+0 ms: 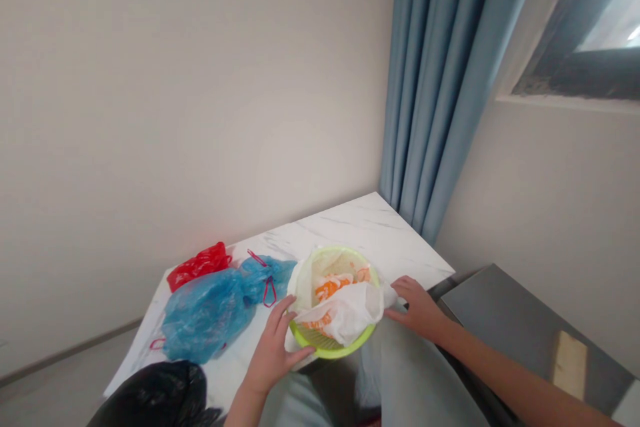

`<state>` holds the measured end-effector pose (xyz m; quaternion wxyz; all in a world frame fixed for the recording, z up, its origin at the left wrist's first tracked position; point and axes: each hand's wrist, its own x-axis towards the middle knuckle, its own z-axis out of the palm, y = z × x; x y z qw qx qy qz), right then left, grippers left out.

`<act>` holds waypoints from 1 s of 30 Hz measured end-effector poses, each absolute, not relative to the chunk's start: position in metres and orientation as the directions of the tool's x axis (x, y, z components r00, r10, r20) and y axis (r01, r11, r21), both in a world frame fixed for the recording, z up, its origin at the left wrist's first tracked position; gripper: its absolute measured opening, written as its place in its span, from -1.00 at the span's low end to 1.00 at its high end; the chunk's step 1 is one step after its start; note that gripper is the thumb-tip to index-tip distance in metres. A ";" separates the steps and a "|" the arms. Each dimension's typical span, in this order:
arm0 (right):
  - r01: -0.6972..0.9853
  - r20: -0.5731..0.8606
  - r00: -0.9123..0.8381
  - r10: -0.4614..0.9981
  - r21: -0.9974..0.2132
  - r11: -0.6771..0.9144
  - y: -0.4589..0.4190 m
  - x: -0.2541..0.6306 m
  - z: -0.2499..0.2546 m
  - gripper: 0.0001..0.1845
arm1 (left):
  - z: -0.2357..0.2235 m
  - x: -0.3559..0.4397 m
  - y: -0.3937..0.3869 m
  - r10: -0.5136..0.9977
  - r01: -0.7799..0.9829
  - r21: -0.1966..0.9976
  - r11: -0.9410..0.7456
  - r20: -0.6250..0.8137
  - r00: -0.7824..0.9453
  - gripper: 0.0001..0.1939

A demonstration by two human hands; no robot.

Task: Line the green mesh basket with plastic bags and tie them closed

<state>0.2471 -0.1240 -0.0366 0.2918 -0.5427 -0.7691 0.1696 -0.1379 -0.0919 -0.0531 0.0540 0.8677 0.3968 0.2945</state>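
A yellow-green slatted basket [327,350] has a white plastic bag with orange print [350,310] spread inside it and folded over its rim. My left hand [274,343] curves around the basket's left side, fingers on the bag's edge and thumb against the rim. On the right, my right hand [413,303] pinches a gathered edge of the same bag, pulled out past the rim. The bag's front part sags across the basket opening. The basket's underside is hidden.
On the white marble-patterned table [370,227] to the left lie a blue plastic bag with pink ties [207,310], a red plastic bag [200,265] and a black plastic bag [155,393]. A dark cabinet [510,320] stands right, below a blue curtain [440,80].
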 end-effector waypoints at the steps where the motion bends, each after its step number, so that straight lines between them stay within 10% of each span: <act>1: 0.755 0.272 -0.205 0.940 -0.567 0.329 -0.125 0.244 -0.036 -0.65 | -0.056 -0.137 -0.092 0.714 0.666 0.308 -0.680 0.487 0.503 -0.44; 9: 0.727 0.246 -0.467 0.850 -0.440 0.527 -0.121 0.196 -0.014 -0.81 | -0.090 -0.107 -0.090 0.703 0.776 0.299 -0.556 0.666 0.248 -0.90; 25: 0.887 -0.478 -0.449 0.755 -0.135 0.442 -0.070 0.141 -0.001 -0.58 | -0.118 -0.072 -0.090 0.718 0.745 0.575 -0.338 0.670 -0.192 -0.82; 30: 0.816 -0.100 -0.553 0.827 -0.266 0.513 -0.066 0.159 -0.016 -0.80 | -0.125 -0.084 -0.105 0.749 0.692 0.584 -0.425 0.656 -0.094 -0.74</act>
